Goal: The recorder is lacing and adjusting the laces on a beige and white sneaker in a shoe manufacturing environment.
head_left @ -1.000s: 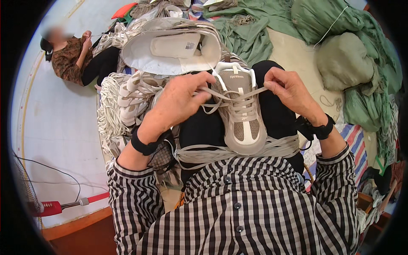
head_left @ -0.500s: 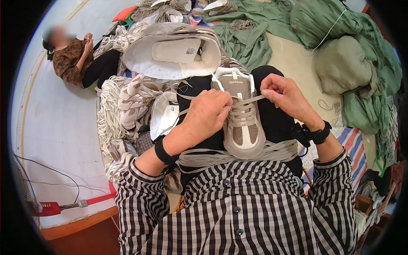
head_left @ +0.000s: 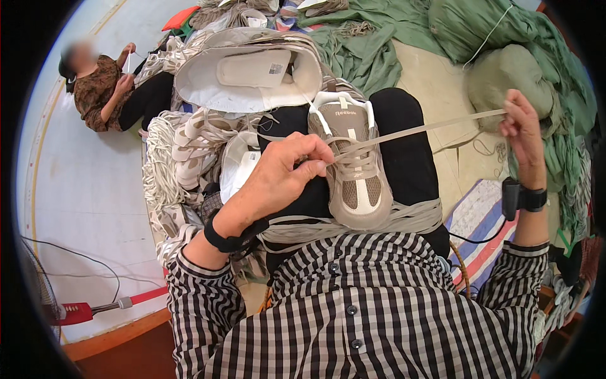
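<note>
A beige and white sneaker (head_left: 358, 196) lies on my lap, its toe toward me and its tongue pointing away. Flat beige shoelace (head_left: 435, 125) crosses its lower eyelets and runs taut from there out to the right. My right hand (head_left: 524, 126), raised well off to the right, pinches the far end of that lace. My left hand (head_left: 287, 174) is at the left side of the sneaker, thumb and forefinger pinched on lace beside the eyelets. A bundle of loose beige laces (head_left: 297, 232) lies across my thighs, behind the toe.
White-lined shoe uppers (head_left: 246, 79) are stacked beyond my knees. More uppers (head_left: 196, 148) and a heap of pale laces (head_left: 163, 158) are at the left. Another person (head_left: 101, 88) sits at far left, handling a white strand. Green cloth sacks (head_left: 505, 38) lie at far right.
My right hand has swung out to the right, drawing the lace into a long straight line. My left hand has shifted slightly left and lower. The other person's hands have moved apart.
</note>
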Demonstrator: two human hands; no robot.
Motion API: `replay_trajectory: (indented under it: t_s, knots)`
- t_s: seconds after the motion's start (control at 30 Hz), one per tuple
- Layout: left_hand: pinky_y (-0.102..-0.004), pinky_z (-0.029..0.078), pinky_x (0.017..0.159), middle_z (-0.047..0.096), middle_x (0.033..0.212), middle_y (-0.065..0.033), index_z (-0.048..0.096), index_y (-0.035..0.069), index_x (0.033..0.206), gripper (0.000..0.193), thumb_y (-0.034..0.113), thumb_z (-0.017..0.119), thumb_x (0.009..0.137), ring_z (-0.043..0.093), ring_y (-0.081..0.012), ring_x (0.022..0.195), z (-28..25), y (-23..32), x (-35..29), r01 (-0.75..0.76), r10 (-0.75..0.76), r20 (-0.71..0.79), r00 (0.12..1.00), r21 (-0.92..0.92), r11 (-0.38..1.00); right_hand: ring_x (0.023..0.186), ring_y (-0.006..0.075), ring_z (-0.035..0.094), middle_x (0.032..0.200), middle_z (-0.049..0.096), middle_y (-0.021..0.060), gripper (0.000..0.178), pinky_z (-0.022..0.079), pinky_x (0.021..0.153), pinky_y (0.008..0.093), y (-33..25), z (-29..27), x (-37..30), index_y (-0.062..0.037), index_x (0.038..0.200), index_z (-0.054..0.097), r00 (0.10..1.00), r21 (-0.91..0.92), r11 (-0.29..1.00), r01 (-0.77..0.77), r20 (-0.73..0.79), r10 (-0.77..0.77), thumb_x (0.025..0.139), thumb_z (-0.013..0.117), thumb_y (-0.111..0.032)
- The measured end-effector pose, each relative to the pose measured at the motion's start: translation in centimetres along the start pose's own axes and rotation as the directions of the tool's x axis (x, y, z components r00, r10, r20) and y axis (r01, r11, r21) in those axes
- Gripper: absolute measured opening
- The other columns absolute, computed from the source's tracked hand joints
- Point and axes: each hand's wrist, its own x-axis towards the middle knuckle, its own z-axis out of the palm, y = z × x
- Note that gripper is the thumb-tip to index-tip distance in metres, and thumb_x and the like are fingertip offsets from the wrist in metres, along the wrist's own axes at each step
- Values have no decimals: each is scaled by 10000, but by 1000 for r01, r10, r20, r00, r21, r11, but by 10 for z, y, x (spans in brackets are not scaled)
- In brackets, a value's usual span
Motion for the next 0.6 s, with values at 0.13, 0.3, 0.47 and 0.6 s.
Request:
replay_trajectory:
  t_s: [0.13, 0.3, 0.47, 0.6]
  knots:
    - [-233, 458, 793, 643, 904, -15, 630, 23, 1007, 129, 108, 609, 912, 590, -78, 853, -2, -21, 11, 155, -94, 187, 978, -344, 926, 482, 22, 334, 653, 410, -71, 96, 351, 515, 196, -8, -72, 14, -80, 1000, 564, 989, 101, 994, 30, -146, -15, 928, 611, -121]
    - [-232, 458, 732, 646, 875, -5, 638, 17, 992, 136, 64, 617, 867, 570, -70, 790, 6, -23, 21, 120, -75, 125, 989, -400, 908, 498, 37, 355, 661, 435, -54, 100, 369, 544, 211, -12, -117, 34, -84, 1005, 553, 973, 113, 993, 31, -230, -4, 944, 619, -126]
    - [-231, 444, 797, 608, 950, 0, 620, 35, 1069, 206, 62, 633, 866, 542, -90, 856, 15, -27, 23, 23, -17, 43, 999, -129, 991, 505, 48, 356, 643, 426, -48, 98, 378, 552, 217, -13, -119, 65, -80, 910, 548, 980, 136, 991, 9, -198, 19, 944, 624, -133]
    - [-252, 452, 797, 549, 935, 3, 602, 50, 1085, 279, -33, 622, 820, 523, -102, 872, 22, -30, 27, -10, 10, -4, 1000, -141, 990, 511, 59, 332, 646, 410, -47, 130, 363, 543, 217, -16, -180, 97, -39, 871, 567, 974, 235, 971, 49, -227, 6, 975, 579, -116]
